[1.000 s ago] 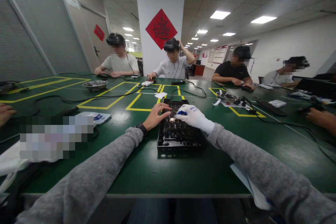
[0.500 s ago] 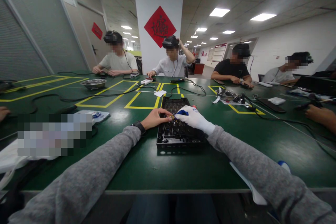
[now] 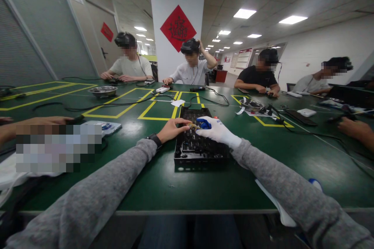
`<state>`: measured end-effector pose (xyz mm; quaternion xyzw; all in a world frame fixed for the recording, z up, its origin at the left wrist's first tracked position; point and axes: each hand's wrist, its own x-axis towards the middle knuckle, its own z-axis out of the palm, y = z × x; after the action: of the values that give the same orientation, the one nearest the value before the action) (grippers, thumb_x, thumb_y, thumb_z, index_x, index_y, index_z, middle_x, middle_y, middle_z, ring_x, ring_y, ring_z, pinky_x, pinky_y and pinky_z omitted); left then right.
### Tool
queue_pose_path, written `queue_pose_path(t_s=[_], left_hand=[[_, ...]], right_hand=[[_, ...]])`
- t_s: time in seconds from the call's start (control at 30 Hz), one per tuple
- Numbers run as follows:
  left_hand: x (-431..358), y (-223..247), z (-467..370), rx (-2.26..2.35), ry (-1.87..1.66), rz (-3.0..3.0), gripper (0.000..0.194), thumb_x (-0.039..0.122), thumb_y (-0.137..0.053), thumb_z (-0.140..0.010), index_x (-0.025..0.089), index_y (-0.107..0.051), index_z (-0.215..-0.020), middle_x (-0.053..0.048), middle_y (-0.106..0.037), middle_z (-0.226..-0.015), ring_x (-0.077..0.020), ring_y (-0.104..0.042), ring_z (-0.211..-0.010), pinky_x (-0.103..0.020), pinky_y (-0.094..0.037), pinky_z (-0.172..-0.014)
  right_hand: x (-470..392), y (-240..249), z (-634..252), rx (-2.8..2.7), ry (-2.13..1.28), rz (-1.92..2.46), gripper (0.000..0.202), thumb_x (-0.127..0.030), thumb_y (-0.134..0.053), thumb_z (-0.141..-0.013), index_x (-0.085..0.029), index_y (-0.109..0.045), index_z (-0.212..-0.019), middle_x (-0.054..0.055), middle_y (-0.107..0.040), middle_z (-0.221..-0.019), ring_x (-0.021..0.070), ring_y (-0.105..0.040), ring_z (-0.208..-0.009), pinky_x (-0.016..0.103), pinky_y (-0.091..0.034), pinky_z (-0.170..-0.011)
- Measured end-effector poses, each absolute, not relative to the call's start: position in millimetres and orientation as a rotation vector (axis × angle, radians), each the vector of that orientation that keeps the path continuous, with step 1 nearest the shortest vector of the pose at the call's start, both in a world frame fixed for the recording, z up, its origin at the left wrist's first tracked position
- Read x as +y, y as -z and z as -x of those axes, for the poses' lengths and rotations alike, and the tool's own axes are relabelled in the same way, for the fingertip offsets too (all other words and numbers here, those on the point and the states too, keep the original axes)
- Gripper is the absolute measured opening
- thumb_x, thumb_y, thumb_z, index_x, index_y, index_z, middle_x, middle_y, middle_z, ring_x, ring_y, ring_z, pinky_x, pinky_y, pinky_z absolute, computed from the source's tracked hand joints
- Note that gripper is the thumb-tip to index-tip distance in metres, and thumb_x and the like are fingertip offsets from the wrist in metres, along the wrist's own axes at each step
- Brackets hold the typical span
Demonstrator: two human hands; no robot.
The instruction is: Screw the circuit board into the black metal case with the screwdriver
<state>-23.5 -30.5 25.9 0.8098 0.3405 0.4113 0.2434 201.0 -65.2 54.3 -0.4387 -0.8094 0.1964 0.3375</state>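
Note:
A shallow black casing [image 3: 201,160] with many small parts inside lies on the green table in front of me. Over its middle, my bare left hand [image 3: 173,129], with a black band at the wrist, pinches a small yellowish piece [image 3: 194,126] between thumb and fingers. My right hand [image 3: 216,129], in a white glove, is closed around a blue-handled tool [image 3: 205,123] close to the other end of that piece. The tool's working end is too small and partly hidden to make out.
A metal bowl [image 3: 103,91] stands at the far left, and black cables [image 3: 128,105] cross the table. A co-worker's arm [image 3: 37,126] reaches in at the left beside a bag. White paper [image 3: 177,103] lies beyond the casing. Several people sit opposite.
My hands have drawn slightly apart, showing more of the yellowish piece, and the blue handle has turned. At the left, a co-worker's arm has reached farther in over the table.

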Motion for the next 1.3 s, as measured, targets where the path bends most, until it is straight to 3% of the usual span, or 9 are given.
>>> queue_pose_path(t_s=[0.27, 0.5, 0.77, 0.9, 1.0, 1.3], left_hand=[[-28.4, -22.7, 24.3, 0.981, -1.132, -2.208, 0.037, 0.046, -0.054, -0.077, 0.018, -0.068, -0.097, -0.006, -0.068, -0.099, -0.0202, -0.060, -0.093, -0.032, -0.043, -0.088], [-26.0, -24.0, 23.9, 1.060, -1.144, -2.179, 0.044, 0.047, -0.035, -0.086, 0.018, -0.064, -0.101, -0.004, -0.066, -0.097, -0.0184, -0.058, -0.092, -0.029, -0.043, -0.085], [-22.2, -20.9, 21.8, 1.096, -1.177, -2.223, 0.038, 0.039, -0.033, -0.088, 0.017, -0.062, -0.100, -0.002, -0.065, -0.083, -0.0161, -0.059, -0.081, -0.028, -0.045, -0.078], [-20.6, -18.8, 22.4, 1.069, -1.147, -2.210, 0.028, 0.023, -0.037, -0.082, 0.017, -0.060, -0.097, -0.002, -0.066, -0.083, -0.0153, -0.060, -0.081, -0.029, -0.045, -0.081], [-18.4, -16.5, 22.0, 1.025, -1.153, -2.191, 0.031, 0.009, -0.037, -0.071, 0.015, -0.060, -0.091, -0.002, -0.066, -0.081, -0.0140, -0.060, -0.079, -0.029, -0.047, -0.080], [-11.2, -18.3, 27.9, 1.063, -1.298, -2.078, 0.025, 0.008, -0.039, -0.066, 0.014, -0.059, -0.079, -0.003, -0.065, -0.076, -0.0143, -0.062, -0.075, -0.030, -0.048, -0.077]], right_hand=[[-62.7, -53.6, -194.9, -2.179, -0.469, 1.123, 0.043, -0.039, -0.063, -0.070, -0.020, -0.060, -0.109, 0.002, -0.065, -0.095, 0.0149, -0.060, -0.084, 0.031, -0.045, -0.081], [-46.2, -54.4, -193.8, -2.246, -0.468, 1.151, 0.051, -0.040, -0.063, -0.070, -0.022, -0.056, -0.117, 0.003, -0.063, -0.107, 0.0172, -0.058, -0.095, 0.032, -0.042, -0.088], [-43.3, -73.8, -204.6, -2.418, -0.321, 1.116, 0.063, -0.043, -0.063, -0.070, -0.023, -0.046, -0.127, 0.007, -0.057, -0.121, 0.0217, -0.053, -0.107, 0.036, -0.039, -0.093], [-55.0, -72.9, -207.1, -2.183, -0.343, 1.112, 0.059, -0.041, -0.061, -0.072, -0.022, -0.047, -0.126, 0.006, -0.058, -0.116, 0.0199, -0.055, -0.102, 0.035, -0.040, -0.091], [-63.0, -63.9, -202.1, -1.988, -0.367, 1.086, 0.056, -0.039, -0.059, -0.074, -0.021, -0.046, -0.126, 0.004, -0.059, -0.115, 0.0184, -0.055, -0.101, 0.035, -0.040, -0.092], [-60.5, -50.0, -187.3, -1.998, -0.442, 1.099, 0.058, -0.041, -0.057, -0.076, -0.022, -0.041, -0.129, 0.005, -0.057, -0.118, 0.0186, -0.054, -0.102, 0.035, -0.041, -0.092]])
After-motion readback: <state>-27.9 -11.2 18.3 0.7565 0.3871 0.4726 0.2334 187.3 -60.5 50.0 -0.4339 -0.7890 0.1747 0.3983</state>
